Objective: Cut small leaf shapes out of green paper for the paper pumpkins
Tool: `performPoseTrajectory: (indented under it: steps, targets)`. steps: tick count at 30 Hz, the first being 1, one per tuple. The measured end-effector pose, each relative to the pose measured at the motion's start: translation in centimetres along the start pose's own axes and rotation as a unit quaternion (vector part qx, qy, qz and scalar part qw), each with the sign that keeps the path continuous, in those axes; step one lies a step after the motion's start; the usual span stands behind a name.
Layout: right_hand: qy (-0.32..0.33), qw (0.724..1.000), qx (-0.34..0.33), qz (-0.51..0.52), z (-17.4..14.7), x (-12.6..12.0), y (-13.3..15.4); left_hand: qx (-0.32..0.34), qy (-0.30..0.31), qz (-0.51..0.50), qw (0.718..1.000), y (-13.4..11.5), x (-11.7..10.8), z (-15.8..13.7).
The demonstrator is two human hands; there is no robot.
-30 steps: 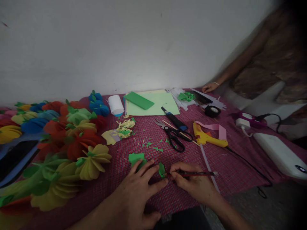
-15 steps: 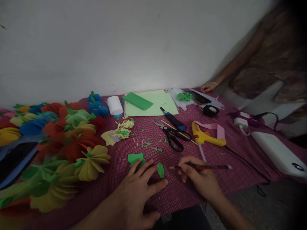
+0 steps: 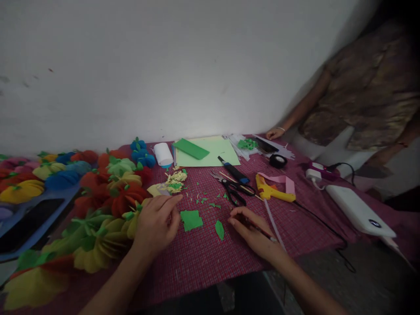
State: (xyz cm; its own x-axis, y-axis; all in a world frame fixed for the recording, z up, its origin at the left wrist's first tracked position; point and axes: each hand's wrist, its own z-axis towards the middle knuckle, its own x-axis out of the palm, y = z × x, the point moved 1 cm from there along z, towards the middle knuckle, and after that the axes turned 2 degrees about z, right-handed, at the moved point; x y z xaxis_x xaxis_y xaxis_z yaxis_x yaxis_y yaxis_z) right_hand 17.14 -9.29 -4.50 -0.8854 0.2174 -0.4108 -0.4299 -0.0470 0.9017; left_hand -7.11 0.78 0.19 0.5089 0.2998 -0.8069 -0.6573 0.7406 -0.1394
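My right hand point(image 3: 251, 229) grips a dark, slim pencil point(image 3: 262, 232) in a writing hold, its tip partly hidden by the fingers. My left hand point(image 3: 159, 221) hovers beside a yellow paper pumpkin point(image 3: 130, 222), thumb and forefinger apart, with nothing visible in it. Between the hands lie a green paper piece point(image 3: 191, 220) and a small green paper leaf point(image 3: 219, 229), both flat on the checked cloth point(image 3: 197, 262). Black-handled scissors point(image 3: 234, 190) rest beyond my right hand, among small green scraps point(image 3: 215, 205).
Many colourful paper pumpkins point(image 3: 95, 183) crowd the left side, near a phone point(image 3: 29, 225). Behind are pale green sheets point(image 3: 219, 151), a cutter point(image 3: 233, 169) and a white roll point(image 3: 163, 154). Rightward lie a yellow glue gun point(image 3: 275, 191) and power bank point(image 3: 357, 210). Another person's hand point(image 3: 274, 133) touches the table's far end.
My left hand has lifted off the green paper and leaf and moved left toward the pumpkins. My right hand has turned the pencil so it slants back. The view has shifted slightly.
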Motion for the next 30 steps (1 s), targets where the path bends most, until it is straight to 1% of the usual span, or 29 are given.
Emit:
performPoseTrajectory:
  steps: [1, 3, 5, 8, 10, 14, 16, 18, 20, 23, 25, 27, 30]
  targets:
    - [0.018, 0.999, -0.024, -0.021, -0.1, 0.1, 0.3, -0.002, -0.032, 0.005, 0.999, 0.4, 0.1, 0.0]
    - [0.054, 0.996, -0.060, -0.048, -0.2, 0.4, 1.0, -0.012, -0.045, 0.006, 0.999, 0.8, 0.4, 0.1]
    - [0.075, 0.992, -0.073, -0.076, -0.1, 0.9, 1.6, -0.022, -0.029, 0.004, 0.999, 1.0, 0.8, 0.2]
    - [0.070, 0.987, -0.067, -0.130, 0.4, 1.8, 1.9, -0.025, 0.009, 0.023, 0.999, 0.7, 1.2, 0.3]
    - [0.067, 0.983, -0.068, -0.157, 0.7, 2.3, 1.8, -0.013, 0.030, 0.050, 0.998, 0.3, 1.3, 0.2]
    - [0.070, 0.981, -0.108, -0.145, 1.5, 2.4, 1.7, 0.011, 0.038, 0.062, 0.997, -0.2, 1.4, 0.0]
    - [0.048, 0.981, -0.125, -0.137, 2.2, 2.0, 1.7, 0.016, 0.035, 0.060, 0.997, -0.3, 1.3, 0.0]
    - [0.010, 0.979, -0.138, -0.147, 3.3, 1.6, 1.7, 0.029, 0.046, 0.056, 0.997, -0.4, 1.2, 0.0]
    - [-0.021, 0.975, -0.147, -0.166, 4.7, 1.4, 1.5, 0.054, 0.088, 0.049, 0.993, -0.7, 1.2, 0.0]
    - [-0.041, 0.973, -0.145, -0.176, 6.8, 1.4, 0.9, 0.103, 0.177, 0.038, 0.978, -1.4, 1.5, -0.2]
    - [-0.058, 0.971, -0.138, -0.184, 7.6, 1.2, 0.5, 0.126, 0.215, 0.032, 0.968, -1.8, 1.9, -0.5]
    - [-0.077, 0.970, -0.128, -0.193, 7.5, 0.8, 0.3, 0.134, 0.234, 0.031, 0.963, -1.9, 2.2, -0.8]
    - [-0.097, 0.967, -0.113, -0.207, 5.6, 0.0, 0.6, 0.129, 0.250, 0.037, 0.959, -1.9, 2.4, -1.1]
